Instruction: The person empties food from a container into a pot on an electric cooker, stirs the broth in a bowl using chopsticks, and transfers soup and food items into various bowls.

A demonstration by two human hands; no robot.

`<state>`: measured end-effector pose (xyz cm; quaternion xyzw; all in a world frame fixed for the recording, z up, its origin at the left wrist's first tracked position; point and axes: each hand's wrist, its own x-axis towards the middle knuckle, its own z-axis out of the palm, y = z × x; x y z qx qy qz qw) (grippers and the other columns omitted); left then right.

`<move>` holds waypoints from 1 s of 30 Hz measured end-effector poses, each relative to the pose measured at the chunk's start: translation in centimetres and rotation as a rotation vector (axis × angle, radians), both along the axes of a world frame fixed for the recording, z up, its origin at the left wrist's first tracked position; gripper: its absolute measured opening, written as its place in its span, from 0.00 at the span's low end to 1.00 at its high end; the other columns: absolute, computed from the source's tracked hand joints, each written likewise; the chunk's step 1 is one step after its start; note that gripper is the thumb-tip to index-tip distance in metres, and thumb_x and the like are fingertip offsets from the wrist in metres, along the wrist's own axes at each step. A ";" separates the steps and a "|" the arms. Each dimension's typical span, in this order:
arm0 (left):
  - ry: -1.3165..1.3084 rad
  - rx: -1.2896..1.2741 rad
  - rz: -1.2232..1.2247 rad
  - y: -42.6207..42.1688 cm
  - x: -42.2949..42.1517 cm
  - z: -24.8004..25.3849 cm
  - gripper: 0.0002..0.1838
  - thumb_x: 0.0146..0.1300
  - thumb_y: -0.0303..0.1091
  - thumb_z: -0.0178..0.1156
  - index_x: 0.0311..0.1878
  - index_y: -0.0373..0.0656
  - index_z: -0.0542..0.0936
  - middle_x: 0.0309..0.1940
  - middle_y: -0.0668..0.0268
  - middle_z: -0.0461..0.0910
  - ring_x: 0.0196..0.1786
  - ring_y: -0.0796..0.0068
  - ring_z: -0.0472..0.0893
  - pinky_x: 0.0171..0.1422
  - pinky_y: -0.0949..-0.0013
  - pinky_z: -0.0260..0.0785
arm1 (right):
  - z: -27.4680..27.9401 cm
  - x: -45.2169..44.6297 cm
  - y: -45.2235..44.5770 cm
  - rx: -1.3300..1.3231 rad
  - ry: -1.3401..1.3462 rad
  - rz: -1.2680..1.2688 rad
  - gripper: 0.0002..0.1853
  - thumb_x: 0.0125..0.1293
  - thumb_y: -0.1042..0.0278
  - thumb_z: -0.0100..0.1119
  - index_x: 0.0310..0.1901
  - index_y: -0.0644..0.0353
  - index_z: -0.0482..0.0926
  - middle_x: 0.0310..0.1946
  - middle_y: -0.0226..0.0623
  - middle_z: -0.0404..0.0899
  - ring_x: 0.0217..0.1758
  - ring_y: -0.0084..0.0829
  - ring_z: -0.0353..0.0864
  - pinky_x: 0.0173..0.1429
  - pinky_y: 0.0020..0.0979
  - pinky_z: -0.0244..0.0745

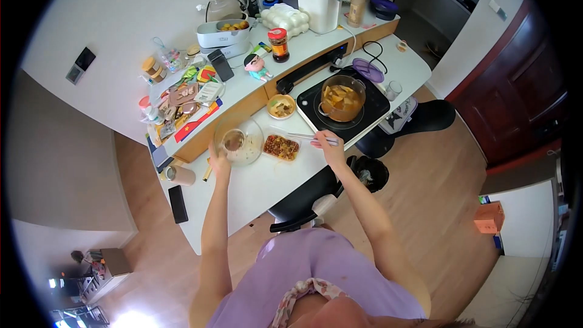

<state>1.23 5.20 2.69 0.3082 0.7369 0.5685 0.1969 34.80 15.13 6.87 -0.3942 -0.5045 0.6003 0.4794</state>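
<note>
- Left hand [218, 161]: closed on the near left side of the clear glass bowl [248, 154], fingers at its wall. The bowl is over the white table [243, 206]; whether its base touches the surface cannot be determined. A little brownish matter shows inside, too unclear to identify.
- Right hand [328, 146]: closed around a slim metal utensil [303, 136], which points left, its far end above the rim of the clear container [283, 160]. Whether the utensil is one piece or a pair cannot be told.
- Clear container: on the table just right of the glass bowl, holding chopped red and brown food [279, 146].
- Small round bowl [282, 118]: behind the container, with pale and dark food in it.
- Pot [349, 115]: upright on the black cooktop [371, 108], containing chunks in brown liquid.
- Purple lid [368, 70] and drinking glass [393, 90]: beyond the cooktop, towards the table's right end.
- Dark phone [178, 204]: flat near the table's left edge, near a pinkish bottle [180, 175].
- Raised shelf [243, 88]: along the rear, bearing a red-lidded jar [278, 45], a figurine [257, 68] and a white appliance [316, 0].
</note>
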 end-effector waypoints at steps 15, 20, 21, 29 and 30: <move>-0.769 -0.086 0.325 -11.5 4.9 -4.9 0.33 0.59 0.29 0.41 0.69 0.50 0.50 0.61 0.48 0.57 0.45 0.48 0.75 0.36 0.51 0.79 | -2.1 2.9 -3.1 -0.037 -0.030 -0.024 0.14 0.70 0.63 0.47 0.35 0.68 0.75 0.33 0.36 0.77 0.37 0.30 0.83 0.42 0.23 0.77; -0.814 -0.020 0.327 -11.5 5.1 -6.2 0.32 0.61 0.32 0.41 0.71 0.50 0.49 0.65 0.49 0.51 0.50 0.41 0.74 0.40 0.49 0.79 | -2.3 3.0 -2.9 -0.001 -0.031 -0.018 0.15 0.71 0.63 0.47 0.36 0.69 0.75 0.34 0.36 0.77 0.37 0.30 0.83 0.43 0.23 0.77; -0.825 -0.006 0.321 -11.6 5.0 -6.5 0.32 0.62 0.34 0.43 0.71 0.50 0.49 0.65 0.49 0.52 0.50 0.42 0.74 0.41 0.50 0.79 | -2.4 3.0 -2.8 -0.003 -0.021 -0.019 0.15 0.70 0.63 0.48 0.36 0.69 0.75 0.33 0.37 0.77 0.37 0.30 0.83 0.42 0.23 0.77; -0.692 -0.069 0.292 -13.3 5.5 -5.8 0.33 0.64 0.45 0.53 0.68 0.43 0.55 0.64 0.52 0.59 0.47 0.55 0.76 0.42 0.53 0.76 | -2.0 2.3 -2.7 0.100 -0.166 0.032 0.15 0.71 0.64 0.47 0.37 0.71 0.74 0.35 0.38 0.77 0.37 0.30 0.82 0.43 0.24 0.78; -0.320 -0.190 0.365 -13.6 5.2 -6.1 0.30 0.64 0.44 0.53 0.66 0.42 0.59 0.62 0.52 0.62 0.48 0.54 0.76 0.45 0.53 0.74 | -1.5 1.9 -2.8 0.127 -0.182 0.021 0.15 0.70 0.65 0.47 0.37 0.71 0.74 0.34 0.38 0.77 0.37 0.30 0.82 0.42 0.25 0.78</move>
